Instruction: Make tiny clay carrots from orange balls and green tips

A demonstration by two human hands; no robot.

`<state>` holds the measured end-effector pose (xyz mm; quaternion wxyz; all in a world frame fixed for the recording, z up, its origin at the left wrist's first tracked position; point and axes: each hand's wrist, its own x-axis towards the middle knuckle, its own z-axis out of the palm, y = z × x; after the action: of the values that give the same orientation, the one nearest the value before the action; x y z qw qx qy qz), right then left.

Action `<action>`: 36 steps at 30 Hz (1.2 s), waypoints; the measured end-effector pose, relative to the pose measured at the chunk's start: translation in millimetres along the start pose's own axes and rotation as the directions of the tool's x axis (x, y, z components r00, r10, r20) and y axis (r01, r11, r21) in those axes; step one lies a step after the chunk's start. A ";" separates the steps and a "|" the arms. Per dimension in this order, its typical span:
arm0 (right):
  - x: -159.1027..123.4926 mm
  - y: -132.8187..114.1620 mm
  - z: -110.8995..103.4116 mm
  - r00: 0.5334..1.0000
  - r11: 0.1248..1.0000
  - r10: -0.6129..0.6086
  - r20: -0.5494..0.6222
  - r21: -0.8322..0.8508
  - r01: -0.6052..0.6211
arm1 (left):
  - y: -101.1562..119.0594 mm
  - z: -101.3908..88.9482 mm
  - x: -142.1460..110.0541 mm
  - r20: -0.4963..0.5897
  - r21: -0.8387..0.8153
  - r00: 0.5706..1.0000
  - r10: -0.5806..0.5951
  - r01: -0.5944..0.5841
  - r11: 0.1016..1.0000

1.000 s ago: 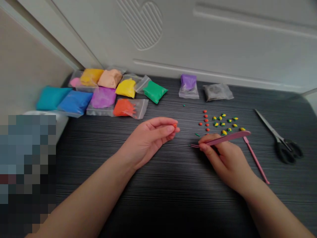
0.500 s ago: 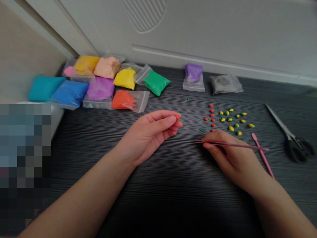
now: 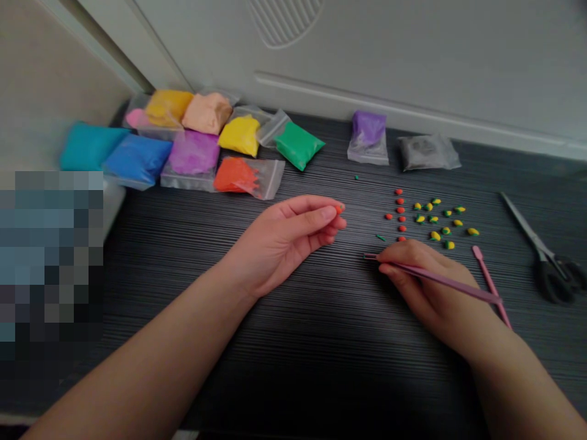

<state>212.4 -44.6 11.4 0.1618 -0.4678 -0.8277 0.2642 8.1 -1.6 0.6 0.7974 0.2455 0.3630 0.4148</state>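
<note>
Between the thumb and forefinger of my left hand [image 3: 293,235] is a small orange clay ball [image 3: 339,208] with a speck of green on it. My right hand [image 3: 428,287] grips pink tweezers [image 3: 447,282], their tips pointing left with what looks like a tiny green bit at the end. Just past the tips lies a thin green clay strip [image 3: 380,237]. Beyond my right hand, several orange clay pieces [image 3: 400,210] form a column, one set off to its left. To their right are scattered several small yellow-and-green clay pieces [image 3: 435,236].
Bags of coloured clay, such as the orange bag [image 3: 236,175] and green bag [image 3: 300,145], line the back left. A purple bag [image 3: 368,135] and a grey bag [image 3: 428,153] sit farther right. A pink modelling tool [image 3: 490,284] and scissors [image 3: 545,250] lie at right.
The whole view has shifted slightly. My left hand still pinches the orange ball, which now shows more. The tweezers in my right hand have tilted, their rear end lower.
</note>
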 end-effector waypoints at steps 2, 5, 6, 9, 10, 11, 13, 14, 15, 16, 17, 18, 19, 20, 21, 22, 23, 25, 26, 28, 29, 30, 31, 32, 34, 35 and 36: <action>-0.2 0.2 0.1 1.000 1.000 -0.003 -0.015 -0.001 0.003 | -0.3 -0.9 0.3 0.008 -0.003 1.000 0.006 -0.006 1.000; -0.1 -0.3 -0.3 0.999 1.000 -0.018 -0.027 -0.010 0.018 | -0.7 -1.4 0.7 0.014 -0.008 1.000 0.012 -0.012 1.000; 0.1 -0.6 -0.5 0.999 1.000 -0.023 -0.025 -0.012 0.023 | -0.8 -1.4 0.8 0.014 -0.009 1.000 0.013 -0.013 1.000; 0.4 -1.3 -0.6 0.999 0.999 -0.027 -0.030 -0.021 0.026 | -1.0 -1.0 0.7 0.013 -0.007 1.000 0.016 -0.016 1.000; 0.4 -1.3 -0.5 0.999 0.999 -0.028 -0.035 -0.025 0.027 | -1.0 -0.9 0.7 0.013 -0.006 1.000 0.016 -0.016 1.000; 0.3 -1.2 -0.1 0.999 0.999 -0.029 -0.045 -0.029 0.027 | -1.0 -0.8 0.6 0.013 -0.005 1.000 0.017 -0.017 1.000; -0.1 -0.7 0.6 0.997 0.999 -0.028 -0.071 -0.035 0.025 | -1.0 -0.8 0.6 0.015 -0.004 1.000 0.019 -0.019 1.000; -0.3 -0.4 0.9 0.996 0.999 -0.029 -0.085 -0.036 0.026 | -1.1 -0.9 0.6 0.014 -0.003 1.000 0.020 -0.020 1.000; -0.4 -0.1 1.0 0.995 0.999 -0.027 -0.095 -0.035 0.024 | -1.1 -0.9 0.7 0.014 -0.002 1.000 0.020 -0.020 1.000; -0.5 0.0 1.1 0.995 0.999 -0.022 -0.102 -0.034 0.018 | -1.1 -1.0 0.7 0.014 -0.001 1.000 0.019 -0.019 1.000; -0.5 0.0 1.0 0.994 0.999 -0.013 -0.106 -0.031 0.010 | -1.0 -1.0 0.8 0.014 -0.002 1.000 0.019 -0.019 1.000; -0.5 -0.2 0.9 0.994 1.000 -0.002 -0.108 -0.029 -0.001 | -1.0 -1.1 0.8 0.014 -0.002 1.000 0.018 -0.018 1.000; -0.5 -0.5 0.8 0.994 1.000 0.008 -0.112 -0.029 -0.012 | -1.0 -1.0 0.9 0.014 -0.001 1.000 0.017 -0.017 1.000; -0.5 -1.0 0.9 0.993 0.999 0.020 -0.119 -0.033 -0.024 | -1.0 -1.0 0.9 0.013 -0.001 1.000 0.016 -0.016 1.000; -0.5 -1.6 1.2 0.991 0.999 0.025 -0.128 -0.045 -0.031 | -1.0 -0.9 1.0 0.012 0.000 1.000 0.017 -0.017 1.000; -0.6 -2.2 1.8 0.990 0.997 0.026 -0.141 -0.061 -0.035 | -1.0 -0.8 1.1 0.009 0.000 1.000 0.018 -0.018 1.000; -0.7 -2.9 2.8 0.988 0.996 0.030 -0.154 -0.082 -0.043 | -1.1 -0.8 1.1 0.007 0.001 1.000 0.019 -0.019 1.000; -1.1 -4.5 5.3 0.981 0.989 0.041 -0.190 -0.133 -0.067 | -1.2 -0.8 1.2 0.007 0.002 1.000 0.022 -0.022 1.000; -1.2 -5.2 6.8 0.978 0.984 0.045 -0.205 -0.159 -0.079 | -1.3 -0.9 1.2 0.010 0.004 1.000 0.023 -0.023 1.000; -1.3 -6.6 9.5 0.973 0.975 0.045 -0.225 -0.204 -0.092 | -1.5 -1.1 1.1 0.016 0.005 1.000 0.023 -0.023 1.000; -1.1 -7.1 10.6 0.973 0.971 0.038 -0.228 -0.223 -0.090 | -1.6 -1.1 1.1 0.018 0.006 1.000 0.024 -0.024 1.000; -0.7 -7.5 11.5 0.973 0.967 0.031 -0.229 -0.238 -0.086 | -1.7 -1.2 1.0 0.017 0.006 1.000 0.025 -0.025 1.000; -0.3 -7.7 12.2 0.973 0.965 0.026 -0.228 -0.248 -0.084 | -1.7 -1.2 1.0 0.016 0.006 1.000 0.026 -0.026 1.000; 0.2 -7.9 12.6 0.973 0.963 0.024 -0.230 -0.255 -0.084 | -1.8 -1.2 0.9 0.014 0.005 1.000 0.027 -0.027 1.000; 1.0 -8.1 12.9 0.972 0.962 0.023 -0.236 -0.260 -0.086 | -1.8 -1.0 0.8 0.014 0.005 1.000 0.028 -0.028 1.000; 1.3 -8.2 12.9 0.972 0.963 0.023 -0.235 -0.258 -0.085 | -1.8 -1.0 0.8 0.016 0.006 0.999 0.028 -0.028 1.000; 1.4 -8.4 12.8 0.972 0.965 0.021 -0.233 -0.251 -0.081 | -1.7 -1.0 0.7 0.019 0.008 0.999 0.028 -0.028 1.000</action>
<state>199.3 -50.5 6.0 0.1868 -0.5334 -0.8186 0.1026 8.4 -1.8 -1.5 0.7940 0.2576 0.3539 0.4220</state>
